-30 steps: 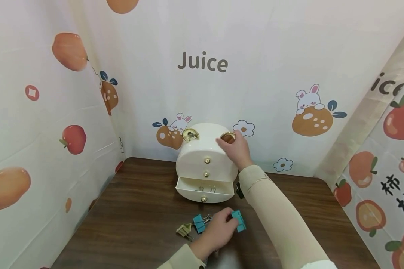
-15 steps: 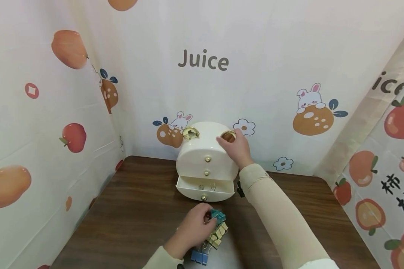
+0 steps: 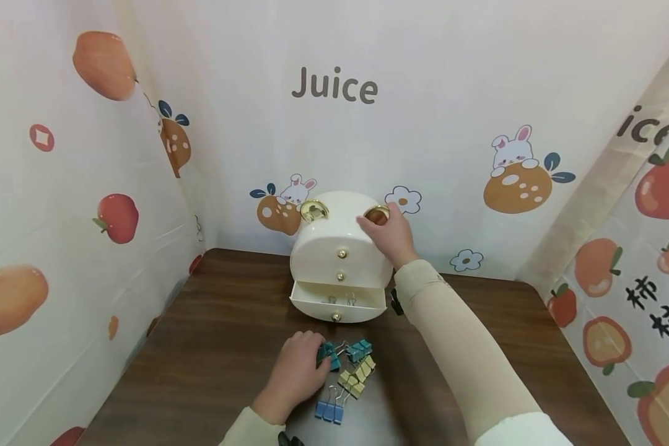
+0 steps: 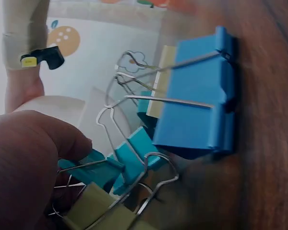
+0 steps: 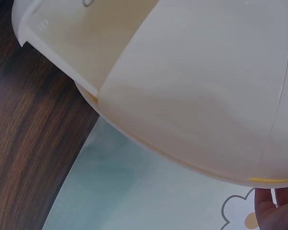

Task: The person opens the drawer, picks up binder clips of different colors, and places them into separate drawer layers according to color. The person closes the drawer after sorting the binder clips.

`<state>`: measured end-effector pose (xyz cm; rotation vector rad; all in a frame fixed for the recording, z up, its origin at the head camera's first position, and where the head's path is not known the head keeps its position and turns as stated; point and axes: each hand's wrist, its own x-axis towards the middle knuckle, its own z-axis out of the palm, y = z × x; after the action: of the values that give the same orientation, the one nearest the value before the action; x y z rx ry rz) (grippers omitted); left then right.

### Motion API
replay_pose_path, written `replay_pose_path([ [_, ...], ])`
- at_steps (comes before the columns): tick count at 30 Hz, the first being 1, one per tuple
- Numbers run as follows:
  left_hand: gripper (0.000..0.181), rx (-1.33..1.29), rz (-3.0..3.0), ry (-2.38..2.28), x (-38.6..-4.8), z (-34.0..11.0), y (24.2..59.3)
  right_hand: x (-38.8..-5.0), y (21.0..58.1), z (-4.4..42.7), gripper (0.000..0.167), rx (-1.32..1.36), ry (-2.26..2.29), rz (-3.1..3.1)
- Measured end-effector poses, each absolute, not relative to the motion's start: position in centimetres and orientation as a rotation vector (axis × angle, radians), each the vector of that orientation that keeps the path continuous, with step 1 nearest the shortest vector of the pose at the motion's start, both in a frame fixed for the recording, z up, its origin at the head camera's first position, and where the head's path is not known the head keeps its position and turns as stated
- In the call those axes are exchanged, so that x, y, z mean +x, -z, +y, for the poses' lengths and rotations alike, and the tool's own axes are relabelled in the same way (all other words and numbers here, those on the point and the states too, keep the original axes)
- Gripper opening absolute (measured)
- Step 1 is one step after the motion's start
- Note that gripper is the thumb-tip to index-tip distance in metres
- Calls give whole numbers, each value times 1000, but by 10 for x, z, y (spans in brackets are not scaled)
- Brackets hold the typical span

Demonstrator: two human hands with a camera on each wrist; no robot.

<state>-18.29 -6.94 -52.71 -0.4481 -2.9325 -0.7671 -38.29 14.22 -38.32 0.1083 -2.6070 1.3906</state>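
My left hand (image 3: 295, 375) is low over the table, its thumb and fingers on a teal binder clip (image 3: 329, 355); the left wrist view shows the thumb against this clip (image 4: 93, 168). Close by lie another teal binder clip (image 3: 359, 350), yellow binder clips (image 3: 357, 376) and blue binder clips (image 3: 329, 412), their wire handles sticking out. My right hand (image 3: 393, 235) grips the gold-rimmed right ear of a white drawer box (image 3: 340, 235). Its bottom drawer (image 3: 312, 305) is pulled out, with small wire-handled clips inside; their bodies are mostly hidden.
The box stands on a dark wooden table (image 3: 212, 334) near the back edge. Fruit-printed white cloth (image 3: 440, 93) hangs behind and on both sides. My right forearm stretches over the table's right half.
My left hand has moved left with teal clips, leaving one beside the yellow and blue clips, which now lie grouped in front of the drawer. My right hand stays on the box.
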Motion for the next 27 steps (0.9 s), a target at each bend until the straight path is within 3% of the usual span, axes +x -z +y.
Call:
replay_pose_path([
  [8, 26, -415, -2954, 669, -187, -70, 536, -385, 380, 140, 64, 92, -1404, -2598],
  [15, 35, -425, -2805, 628, -170, -71, 537, -382, 380, 140, 68, 80, -1407, -2621],
  [27, 17, -583, -2642, 718, -143, -73, 526, -382, 380, 140, 67, 90, -1387, -2619],
])
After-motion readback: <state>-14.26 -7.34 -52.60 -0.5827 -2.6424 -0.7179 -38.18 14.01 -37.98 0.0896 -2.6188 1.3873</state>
